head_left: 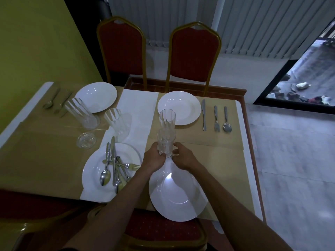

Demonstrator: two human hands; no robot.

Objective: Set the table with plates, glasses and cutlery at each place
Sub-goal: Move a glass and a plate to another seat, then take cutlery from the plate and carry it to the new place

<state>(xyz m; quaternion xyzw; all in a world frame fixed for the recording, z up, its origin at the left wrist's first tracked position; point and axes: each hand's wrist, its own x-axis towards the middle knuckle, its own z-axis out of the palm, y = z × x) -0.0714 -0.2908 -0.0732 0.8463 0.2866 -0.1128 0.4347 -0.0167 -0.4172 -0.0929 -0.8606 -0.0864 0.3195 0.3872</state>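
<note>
Both hands hold a stack of two nested clear glasses (pixel 167 131) just beyond the near right white plate (pixel 178 194). My left hand (pixel 154 157) grips the lower glass from the left and my right hand (pixel 183 157) grips it from the right. The near left plate (pixel 94 171) carries a pile of cutlery (pixel 114 167). At the far right, a plate (pixel 179 107) has a knife (pixel 204 115), fork (pixel 216 118) and spoon (pixel 226 119) beside it. The far left plate (pixel 97 96) has cutlery (pixel 56 102) to its left.
Two more clear glasses (pixel 81 113) (pixel 116 121) stand near the far left plate, and a small glass coaster (pixel 86 140) lies in front of them. Two red chairs (pixel 192 55) stand at the table's far side. A red chair seat (pixel 163 230) is below my arms.
</note>
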